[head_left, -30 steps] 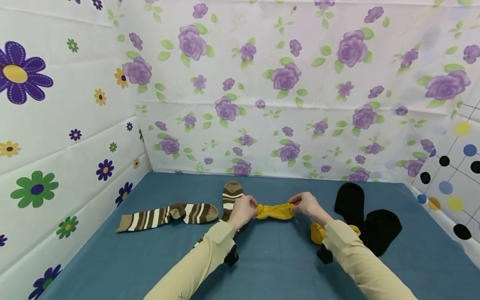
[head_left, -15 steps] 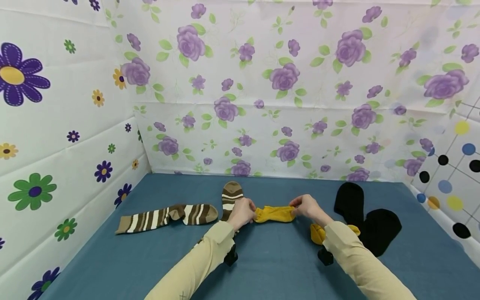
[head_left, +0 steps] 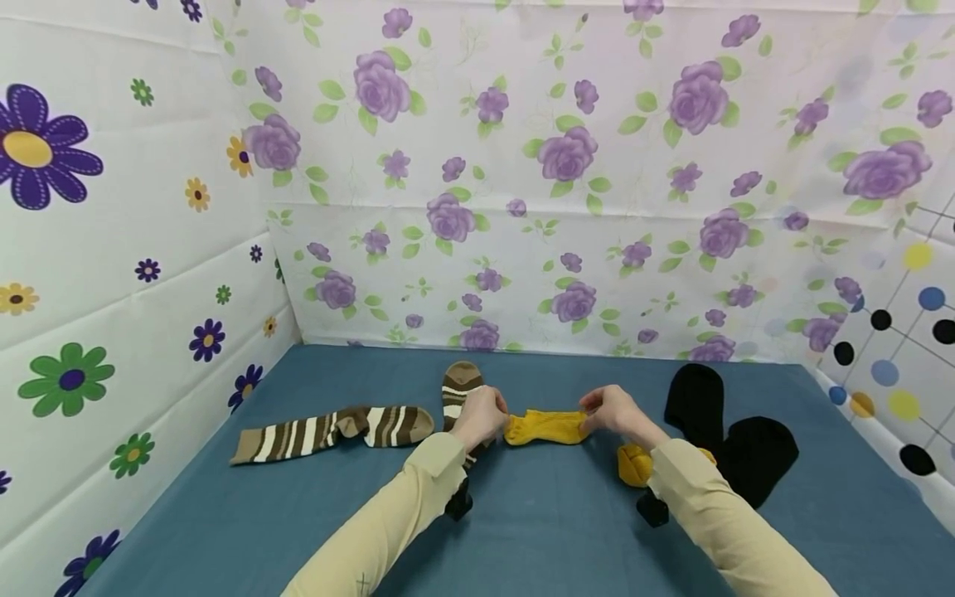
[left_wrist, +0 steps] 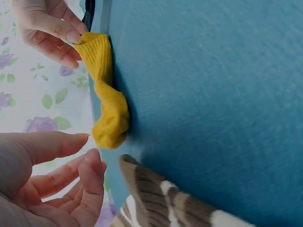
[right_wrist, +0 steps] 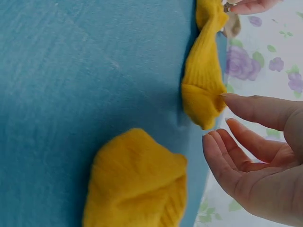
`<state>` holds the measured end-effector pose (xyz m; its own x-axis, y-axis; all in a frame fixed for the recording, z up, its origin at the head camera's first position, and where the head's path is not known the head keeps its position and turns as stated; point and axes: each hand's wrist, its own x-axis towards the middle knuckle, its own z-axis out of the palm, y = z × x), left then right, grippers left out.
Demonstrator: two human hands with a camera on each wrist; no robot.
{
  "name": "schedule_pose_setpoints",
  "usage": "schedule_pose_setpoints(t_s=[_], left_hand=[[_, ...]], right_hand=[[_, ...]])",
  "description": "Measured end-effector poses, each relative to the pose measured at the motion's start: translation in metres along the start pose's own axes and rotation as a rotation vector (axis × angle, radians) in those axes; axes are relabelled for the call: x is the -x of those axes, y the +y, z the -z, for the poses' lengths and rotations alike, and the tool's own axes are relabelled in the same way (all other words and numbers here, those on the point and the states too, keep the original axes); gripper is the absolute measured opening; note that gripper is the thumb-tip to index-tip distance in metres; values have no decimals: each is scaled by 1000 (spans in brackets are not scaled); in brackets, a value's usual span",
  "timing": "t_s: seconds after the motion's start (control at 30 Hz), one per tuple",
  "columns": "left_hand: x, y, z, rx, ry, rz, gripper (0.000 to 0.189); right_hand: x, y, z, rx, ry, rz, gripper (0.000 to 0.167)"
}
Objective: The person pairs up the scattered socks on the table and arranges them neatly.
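A mustard-yellow ribbed sock lies across the middle of the blue surface between both hands. My left hand is at its left end; in the left wrist view, the thumb and fingers stand apart, just short of the sock's rounded end. At the cuff is my right hand. Its thumb tip meets the cuff in the right wrist view, while the other fingers are spread from the thumb with a gap. Beneath the left forearm, a brown-and-white striped sock is partly hidden.
Another striped sock lies stretched out to the left. Near the right forearm sits a second yellow sock, bunched and partly covered by the sleeve. Two black socks overlap at the right. Flowered sheets rise behind the table.
The left hand has shifted slightly left, off the sock's end. The right hand has moved barely at all, and the yellow sock now lies a little lower in view than a second ago.
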<state>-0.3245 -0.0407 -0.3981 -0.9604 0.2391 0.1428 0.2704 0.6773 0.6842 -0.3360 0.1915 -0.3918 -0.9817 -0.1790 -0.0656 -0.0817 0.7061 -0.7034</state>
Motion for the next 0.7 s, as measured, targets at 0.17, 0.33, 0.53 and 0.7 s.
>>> schedule_pose_setpoints(t_s=[0.17, 0.33, 0.53, 0.7], left_hand=[[0, 9, 4, -20, 19, -41, 6], [2, 19, 4, 2, -5, -41, 5], [1, 28, 1, 8, -18, -53, 5], [1, 34, -2, 7, -29, -59, 5]], right_hand=[[3, -3, 8, -4, 5, 17, 37], [5, -2, 16, -10, 11, 5, 37], [9, 3, 26, 13, 23, 10, 37], [13, 8, 33, 24, 33, 20, 36]])
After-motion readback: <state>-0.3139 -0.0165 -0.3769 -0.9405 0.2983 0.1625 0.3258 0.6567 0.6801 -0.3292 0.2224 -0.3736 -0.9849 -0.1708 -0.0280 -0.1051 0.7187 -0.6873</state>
